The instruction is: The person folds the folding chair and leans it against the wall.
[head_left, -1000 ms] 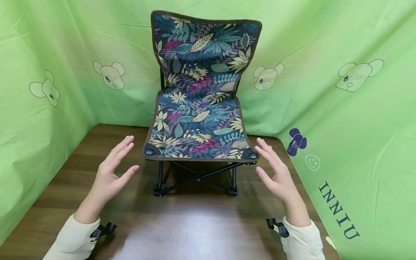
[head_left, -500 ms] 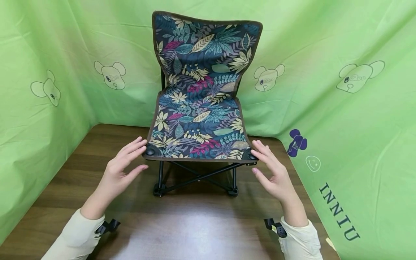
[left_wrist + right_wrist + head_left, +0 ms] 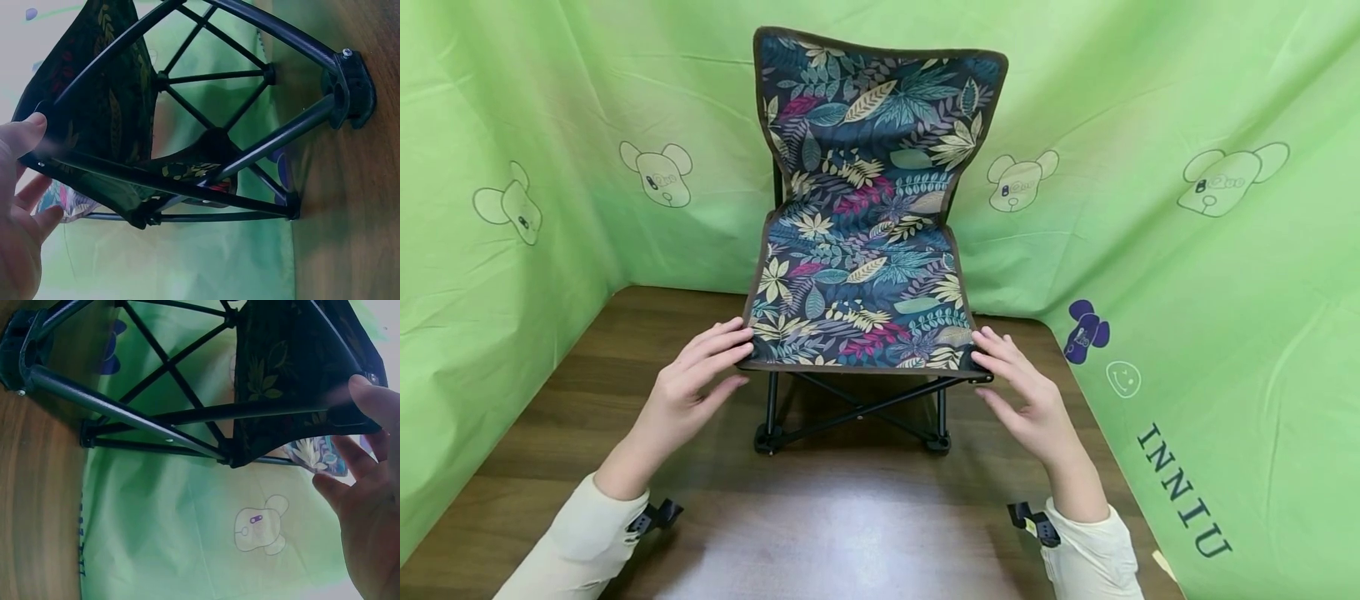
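Evenly, the left hand point(image 3: 681, 392) and right hand point(image 3: 1033, 408) touch the front corners point(image 3: 764, 351) of the patterned chair point(image 3: 861, 287), each grip wide, seemingly for balanced contact; it stands upright on the desk point(image 3: 820, 517), its spread black legs point(image 3: 941, 407) likely keeping it steady

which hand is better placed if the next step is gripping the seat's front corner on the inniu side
Probably the right hand: it is at that corner of the seat, fingers above, thumb lower; the left hand is at the opposite front corner.
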{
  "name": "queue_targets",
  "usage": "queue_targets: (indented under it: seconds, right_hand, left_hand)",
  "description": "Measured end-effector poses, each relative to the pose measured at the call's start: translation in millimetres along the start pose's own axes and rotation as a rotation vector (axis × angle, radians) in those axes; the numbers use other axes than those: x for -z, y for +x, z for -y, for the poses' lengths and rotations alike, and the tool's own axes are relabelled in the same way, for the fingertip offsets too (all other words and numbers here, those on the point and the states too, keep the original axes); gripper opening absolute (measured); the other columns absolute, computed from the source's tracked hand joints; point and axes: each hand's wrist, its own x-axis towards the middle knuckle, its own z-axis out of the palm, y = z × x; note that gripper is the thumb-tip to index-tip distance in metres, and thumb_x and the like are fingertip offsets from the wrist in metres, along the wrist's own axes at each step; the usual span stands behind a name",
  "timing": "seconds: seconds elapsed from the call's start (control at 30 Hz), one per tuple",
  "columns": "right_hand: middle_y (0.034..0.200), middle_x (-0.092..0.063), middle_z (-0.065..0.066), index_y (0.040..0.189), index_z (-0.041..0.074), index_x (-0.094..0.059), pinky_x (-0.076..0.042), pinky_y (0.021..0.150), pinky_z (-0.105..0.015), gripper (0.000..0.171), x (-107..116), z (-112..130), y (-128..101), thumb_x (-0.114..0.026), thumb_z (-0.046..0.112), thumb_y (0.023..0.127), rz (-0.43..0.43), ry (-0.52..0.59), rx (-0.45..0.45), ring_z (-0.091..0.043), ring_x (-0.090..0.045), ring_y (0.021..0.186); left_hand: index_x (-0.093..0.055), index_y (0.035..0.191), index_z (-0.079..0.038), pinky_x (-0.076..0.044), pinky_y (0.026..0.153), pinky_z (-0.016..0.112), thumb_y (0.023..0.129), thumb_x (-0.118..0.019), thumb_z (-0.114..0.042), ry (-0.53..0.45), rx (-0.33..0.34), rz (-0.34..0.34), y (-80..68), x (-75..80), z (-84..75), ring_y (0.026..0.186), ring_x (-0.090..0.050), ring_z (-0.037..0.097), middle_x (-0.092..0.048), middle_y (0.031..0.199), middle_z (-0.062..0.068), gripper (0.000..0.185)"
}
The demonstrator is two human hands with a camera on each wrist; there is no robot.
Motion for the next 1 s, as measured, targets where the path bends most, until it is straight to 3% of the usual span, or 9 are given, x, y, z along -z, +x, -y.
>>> queue_targets:
  seconds: [0.17, 0.37, 0.43, 0.57, 0.67, 0.8, 1.0]
  right_hand:
    - [0.132, -0.058, -0.039, 0.119, -0.019, -0.064, -0.03, 0.123, -0.046, 0.049, 0.5, 8.7, 8.0, -0.066, -0.029, 0.071, 0.002, 0.067, -0.022, -0.045, -0.05, 0.137]
    - [0.129, -0.06, -0.039, 0.116, -0.02, -0.065, -0.029, 0.123, -0.047, 0.053, 1.8, 6.4, 9.7, -0.062, -0.037, 0.066, 0.001, 0.153, -0.03, -0.045, -0.051, 0.137]
    - [0.128, -0.061, -0.039, 0.116, -0.02, -0.065, -0.029, 0.123, -0.047, 0.05, 2.0, 3.9, 9.6, -0.064, -0.035, 0.068, 0.0, 0.18, -0.02, -0.043, -0.052, 0.136]
    - [0.125, -0.064, -0.037, 0.113, -0.021, -0.066, -0.029, 0.123, -0.049, 0.029, 1.9, -3.2, 9.3, -0.072, -0.014, 0.086, -0.005, 0.22, 0.0, -0.041, -0.055, 0.134]
    - [0.123, -0.066, -0.034, 0.112, -0.021, -0.067, -0.029, 0.123, -0.049, 0.028, 1.6, -8.4, 9.6, -0.072, -0.014, 0.086, -0.009, 0.242, 0.013, -0.041, -0.056, 0.133]
    - [0.122, -0.068, -0.032, 0.11, -0.021, -0.068, -0.029, 0.123, -0.05, 0.037, 0.4, -13.6, 10.9, -0.07, -0.028, 0.073, -0.012, 0.271, 0.044, -0.04, -0.058, 0.132]
    - [0.121, -0.068, -0.032, 0.108, -0.021, -0.068, -0.029, 0.123, -0.051, 0.025, -2.9, -22.7, 11.5, -0.074, -0.005, 0.09, -0.021, 0.287, 0.077, -0.039, -0.059, 0.131]
  left_hand:
    - [-0.072, 0.114, 0.011, -0.041, 0.116, 0.046, 0.097, -0.07, -0.01, -0.009, -0.006, 0.0, 0.6, -1.3, 3.8, 0.126, -0.06, 0.044, -0.068, 0.121, 0.031, 0.028]
    - [-0.073, 0.114, 0.01, -0.041, 0.117, 0.047, 0.103, -0.062, -0.012, 0.005, -0.019, 0.005, 0.2, -1.7, 9.4, 0.124, -0.062, 0.043, -0.07, 0.117, 0.028, 0.027]
    - [-0.073, 0.114, 0.011, -0.041, 0.117, 0.048, 0.105, -0.059, -0.013, 0.013, -0.035, 0.007, 0.9, -1.7, 10.2, 0.122, -0.063, 0.043, -0.071, 0.116, 0.027, 0.028]
    - [-0.073, 0.112, 0.011, -0.042, 0.116, 0.047, 0.105, -0.059, -0.013, 0.026, -0.059, -0.001, 3.7, -2.7, 10.7, 0.119, -0.065, 0.043, -0.072, 0.113, 0.027, 0.029]
    - [-0.073, 0.111, 0.012, -0.045, 0.113, 0.048, 0.104, -0.061, -0.013, 0.026, -0.069, -0.009, 5.4, -4.2, 11.5, 0.118, -0.066, 0.042, -0.073, 0.112, 0.027, 0.029]
    - [-0.074, 0.109, 0.012, -0.048, 0.108, 0.051, 0.102, -0.063, -0.014, 0.015, -0.073, -0.025, 6.4, -6.4, 13.9, 0.114, -0.067, 0.043, -0.073, 0.111, 0.027, 0.029]
    - [-0.074, 0.109, 0.011, -0.049, 0.108, 0.047, 0.1, -0.066, -0.017, 0.026, -0.074, -0.046, 7.6, -12.2, 18.6, 0.111, -0.068, 0.043, -0.073, 0.11, 0.028, 0.03]
